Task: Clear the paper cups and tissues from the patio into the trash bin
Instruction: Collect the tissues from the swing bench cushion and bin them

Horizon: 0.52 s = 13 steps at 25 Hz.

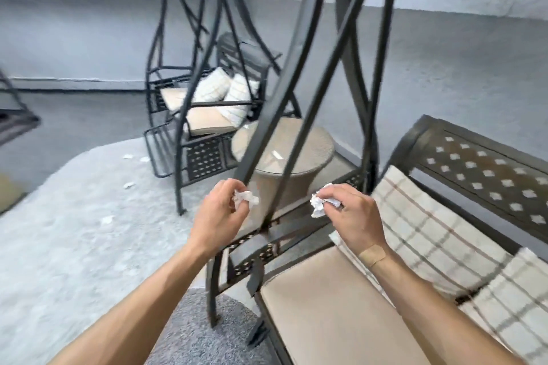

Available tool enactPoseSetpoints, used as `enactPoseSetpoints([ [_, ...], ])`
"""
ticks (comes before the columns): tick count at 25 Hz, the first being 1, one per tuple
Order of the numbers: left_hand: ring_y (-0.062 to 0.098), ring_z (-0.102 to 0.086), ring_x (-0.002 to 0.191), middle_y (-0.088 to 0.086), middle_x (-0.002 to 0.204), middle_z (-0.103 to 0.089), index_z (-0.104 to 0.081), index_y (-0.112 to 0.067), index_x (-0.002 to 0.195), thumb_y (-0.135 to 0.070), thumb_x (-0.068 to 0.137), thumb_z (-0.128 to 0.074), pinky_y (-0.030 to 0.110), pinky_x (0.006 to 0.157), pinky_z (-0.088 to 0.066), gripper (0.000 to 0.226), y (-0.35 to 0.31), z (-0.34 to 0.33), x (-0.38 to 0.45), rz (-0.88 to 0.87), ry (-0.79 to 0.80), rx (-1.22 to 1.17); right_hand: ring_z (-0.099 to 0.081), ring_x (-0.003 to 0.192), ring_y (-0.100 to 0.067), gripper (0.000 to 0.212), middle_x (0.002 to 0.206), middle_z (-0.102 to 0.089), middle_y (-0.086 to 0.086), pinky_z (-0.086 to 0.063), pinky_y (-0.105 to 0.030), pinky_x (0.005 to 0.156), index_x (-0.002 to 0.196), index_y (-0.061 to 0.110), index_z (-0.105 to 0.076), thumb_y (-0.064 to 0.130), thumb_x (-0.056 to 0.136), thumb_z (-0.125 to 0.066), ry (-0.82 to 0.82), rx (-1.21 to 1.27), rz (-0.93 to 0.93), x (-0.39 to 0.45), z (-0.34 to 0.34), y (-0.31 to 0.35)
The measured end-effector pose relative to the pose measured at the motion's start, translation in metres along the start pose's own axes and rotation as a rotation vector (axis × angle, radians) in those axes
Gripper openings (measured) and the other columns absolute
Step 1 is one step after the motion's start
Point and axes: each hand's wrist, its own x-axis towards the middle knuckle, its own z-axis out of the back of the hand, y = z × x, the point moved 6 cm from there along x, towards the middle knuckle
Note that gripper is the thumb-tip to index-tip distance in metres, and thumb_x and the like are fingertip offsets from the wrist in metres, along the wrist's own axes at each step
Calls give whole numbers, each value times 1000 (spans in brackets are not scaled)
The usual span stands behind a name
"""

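Observation:
My left hand (221, 210) pinches a crumpled white tissue (247, 197) in its fingertips, just in front of a swing frame post. A second crumpled tissue (321, 204) is gripped in my right hand (353, 216), which hovers over the near swing seat's left end. Several more white tissues lie on the pale rug: one (106, 220) to the left of my left hand, another (129, 185) farther back, and two (136, 158) near the far swing. A white scrap (277, 154) lies on the round table. No paper cup or trash bin is visible.
A dark metal swing frame (296, 68) crosses the middle of the view. The near swing seat (341, 305) with plaid pillows (430, 231) fills the lower right. A round wicker table (296, 142) stands behind the posts, and a second swing (207, 109) with cushions farther back.

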Motion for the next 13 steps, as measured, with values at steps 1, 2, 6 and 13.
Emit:
enactPoseSetpoints([
  [1, 14, -55, 74, -4, 91, -60, -57, -22, 96, -14, 84, -64, 38, 72, -49, 17, 12, 24, -8, 34, -41, 24, -67, 88, -13, 26, 93, -71, 5, -51, -32, 82, 82, 18, -74, -5, 71, -68, 22, 36, 35, 4, -18, 17],
  [2, 14, -56, 74, -4, 91, -61, -57, -23, 96, -13, 83, -65, 38, 71, -50, 18, 24, 46, -17, 70, -77, 47, -67, 89, -13, 26, 93, -71, 6, -51, -31, 83, 82, 18, -74, -5, 71, -68, 46, 69, 76, 6, -34, 34],
  [6, 17, -59, 73, -2, 88, -62, -59, -20, 97, -12, 82, -68, 41, 71, -51, 19, 71, 137, -60, 189, -219, 132, -67, 89, -12, 26, 92, -71, 6, -50, -28, 83, 82, 18, -73, -6, 70, -71, 166, 158, 247, 10, -106, 111],
  [13, 6, -56, 72, -7, 91, -60, -59, -22, 97, -15, 83, -68, 31, 68, -44, 18, 154, 300, -161, 375, -441, 270, -67, 87, -11, 19, 100, -69, 7, -56, -33, 79, 82, 17, -76, -1, 74, -73, 326, 330, 446, -12, -234, 278],
])
